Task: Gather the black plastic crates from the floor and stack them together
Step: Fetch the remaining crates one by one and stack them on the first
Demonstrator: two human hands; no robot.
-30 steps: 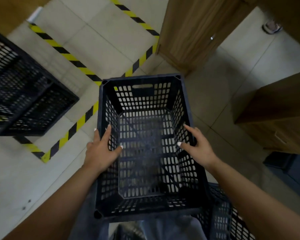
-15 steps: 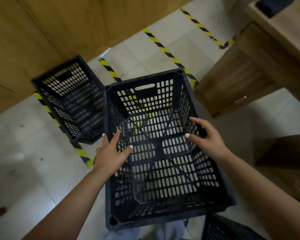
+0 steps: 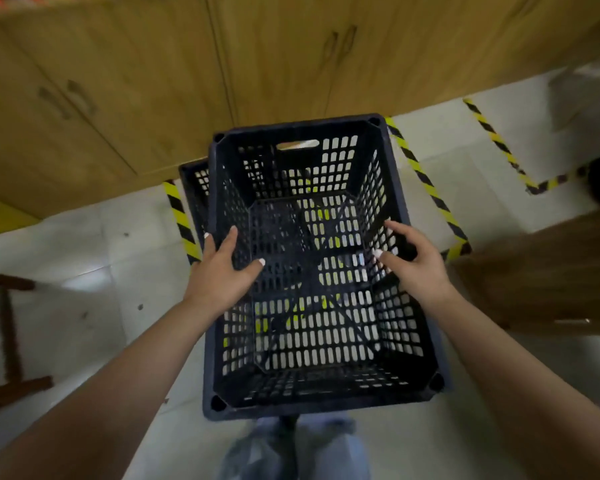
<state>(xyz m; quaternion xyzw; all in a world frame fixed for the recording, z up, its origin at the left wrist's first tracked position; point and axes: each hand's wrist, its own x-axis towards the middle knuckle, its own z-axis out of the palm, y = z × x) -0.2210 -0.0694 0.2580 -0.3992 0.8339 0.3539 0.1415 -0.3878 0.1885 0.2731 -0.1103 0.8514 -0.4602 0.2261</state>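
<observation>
I hold a black perforated plastic crate [image 3: 309, 393] in the air in front of me, its open top facing me. My left hand [image 3: 224, 271] grips its left wall, thumb inside. On the right wall sits my right hand [image 3: 414, 261], fingers curled over the rim. A second black crate [image 3: 195, 192] stands on the floor directly under and behind the held one; only its left edge shows past the held crate's left side.
Wooden cabinet doors [image 3: 125, 81] run along the far side. Yellow-black hazard tape [image 3: 426, 188] marks the tiled floor. A wooden cabinet [image 3: 548, 278] stands to the right, a dark wooden frame [image 3: 7, 334] at the left edge. My legs in jeans [image 3: 291, 448] are below.
My view has swung left. The floor crate that was off to the left now lies almost hidden beneath the crate I carry. Both hands keep their grip.
</observation>
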